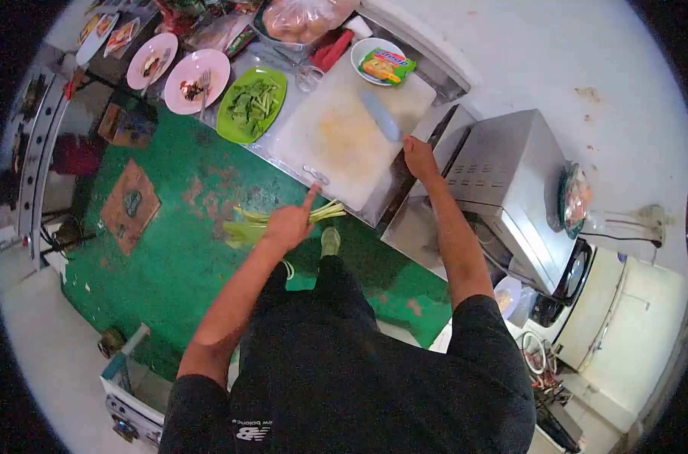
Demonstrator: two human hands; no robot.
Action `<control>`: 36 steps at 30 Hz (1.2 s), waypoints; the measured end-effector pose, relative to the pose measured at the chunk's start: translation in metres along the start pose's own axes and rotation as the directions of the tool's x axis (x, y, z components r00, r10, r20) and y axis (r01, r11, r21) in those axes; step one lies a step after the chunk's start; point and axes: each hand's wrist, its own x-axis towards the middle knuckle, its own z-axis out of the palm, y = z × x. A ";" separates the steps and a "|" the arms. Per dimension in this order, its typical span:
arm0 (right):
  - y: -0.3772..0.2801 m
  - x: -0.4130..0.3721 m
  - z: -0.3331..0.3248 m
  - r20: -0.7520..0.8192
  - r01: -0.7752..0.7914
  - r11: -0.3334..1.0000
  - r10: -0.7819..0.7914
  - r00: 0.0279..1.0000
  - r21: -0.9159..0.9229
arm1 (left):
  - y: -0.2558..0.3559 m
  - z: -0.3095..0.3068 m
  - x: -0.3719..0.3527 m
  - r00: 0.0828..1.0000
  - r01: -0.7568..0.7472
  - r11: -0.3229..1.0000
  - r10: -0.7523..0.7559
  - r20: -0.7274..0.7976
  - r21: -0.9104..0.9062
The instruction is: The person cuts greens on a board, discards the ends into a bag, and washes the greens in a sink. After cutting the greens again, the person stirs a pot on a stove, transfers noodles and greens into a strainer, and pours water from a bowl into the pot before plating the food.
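Observation:
My left hand (288, 228) is closed around a bunch of leafy greens (327, 212), held just off the near edge of the cutting board. Pale stalks stick out to its right and leaves hang to its left, over the floor. Its index finger points toward the board's handle slot. My right hand (420, 157) grips a knife (379, 115) at the right side of the board. The wide blade reaches over the white cutting board (314, 144), which is stained yellowish in the middle. Left of the board, a green plate (242, 136) holds cut leafy greens.
A white bowl (357, 54) with a green noodle packet (387, 66) stands on the board's far end. Two pink plates (217, 62) with forks sit at the left. A bag of eggs (295, 21) lies behind. A metal oven-like appliance (503, 166) stands to the right.

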 end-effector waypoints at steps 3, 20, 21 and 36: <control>-0.010 -0.012 0.006 0.139 0.053 0.997 -0.046 0.989 -0.047 | 0.024 0.034 0.010 0.998 0.051 0.998 -0.052 -0.025 -0.022; -0.081 -0.023 0.018 0.041 0.013 0.998 -0.011 0.999 -0.058 | 0.019 0.061 -0.134 0.955 0.292 0.920 -0.294 0.032 -0.260; -0.089 -0.036 0.028 0.041 0.012 0.998 -0.010 0.999 -0.059 | 0.017 0.056 -0.137 0.944 0.324 0.902 -0.330 0.027 -0.286; -0.097 -0.070 0.034 -0.018 -0.230 0.959 0.230 0.973 -0.164 | -0.025 -0.124 -0.048 0.999 0.045 0.950 -0.042 0.015 -0.308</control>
